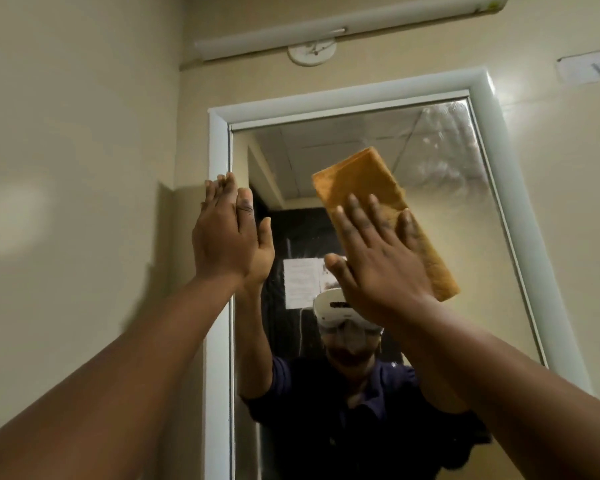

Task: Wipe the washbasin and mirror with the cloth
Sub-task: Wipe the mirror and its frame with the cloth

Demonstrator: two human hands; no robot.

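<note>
A tall mirror (440,188) in a white frame (219,150) fills the wall ahead. My right hand (378,258) lies flat with straight fingers on a folded orange cloth (364,181) and presses it against the glass in the mirror's upper middle. Wet smears show on the glass at the upper right. My left hand (222,233) is flat with its fingers straight, resting against the mirror's left edge beside the frame. The washbasin is out of view.
A beige wall (77,168) runs along the left. Above the mirror hang a white tube light (326,26) and a round white fitting (311,51). A label (593,67) is stuck on the wall at the upper right. The glass reflects a person wearing a headset.
</note>
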